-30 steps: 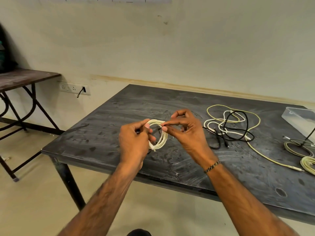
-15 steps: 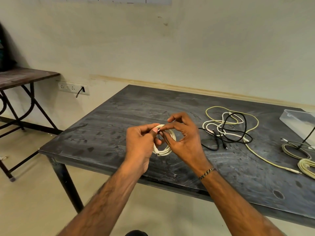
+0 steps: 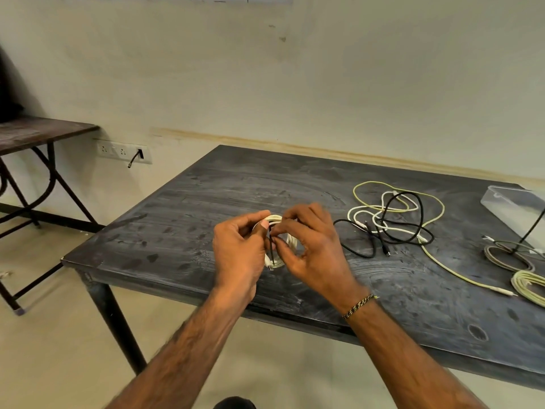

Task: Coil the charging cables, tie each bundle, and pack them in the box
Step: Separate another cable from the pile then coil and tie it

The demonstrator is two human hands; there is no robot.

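Coiled white cable (image 3: pixel 290 236) held between both hands (image 3: pixel 239 249) (image 3: pixel 312 246), above table (image 3: pixel 177 240).

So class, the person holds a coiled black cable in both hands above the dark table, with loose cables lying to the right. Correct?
Not quite: the head view shows the coiled cable is white, not black. Both the left hand and right hand hold it above the dark table, loose cables to the right.

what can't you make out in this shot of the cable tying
Head view, the only one:
- Most of the white coil: hidden by the left hand and right hand.
- Whether the black tie is knotted: too thin, fingers cover it.
- Clear box and coiled bundles: cut off by the right edge.
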